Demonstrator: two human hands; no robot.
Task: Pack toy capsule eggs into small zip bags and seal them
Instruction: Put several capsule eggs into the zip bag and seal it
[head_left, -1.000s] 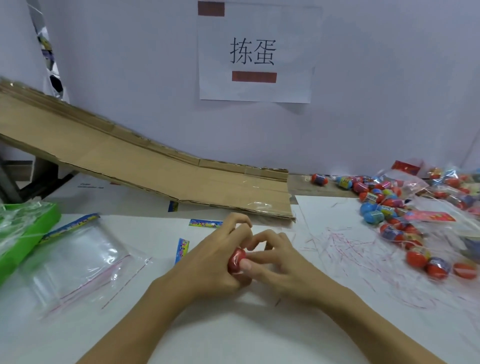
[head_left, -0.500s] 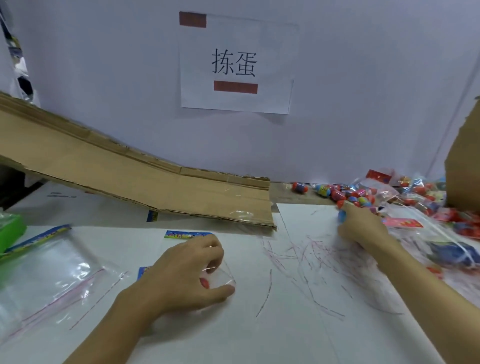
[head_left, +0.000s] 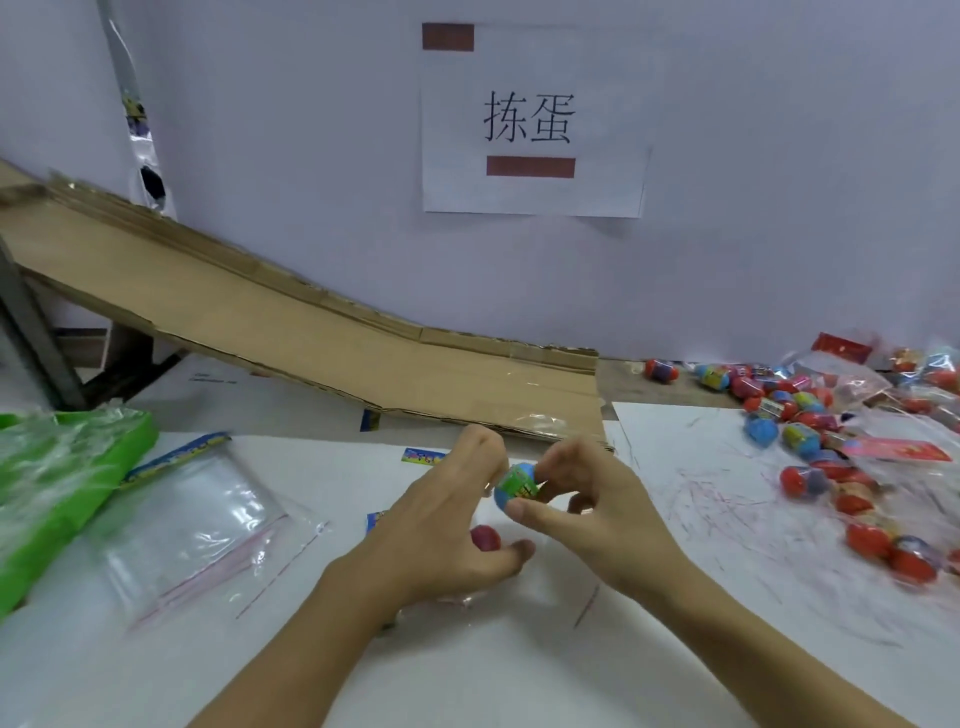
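Blue green-banded capsule egg (head_left: 514, 487) pinched in right hand (head_left: 597, 519); left hand (head_left: 441, 535) gripping clear zip bag (head_left: 519, 577).

You see a cardboard ramp (head_left: 291, 343) that slopes down along the wall onto the white surface (head_left: 467, 675). A paper sign (head_left: 532, 122) with two black characters hangs above it.

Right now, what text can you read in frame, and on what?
"拣蛋": black print on the paper sign on the wall.
Blue egg label, pinched by the right hand: too blurred.
Strips on the table: too small.
Red packet on the egg pile: blurred.
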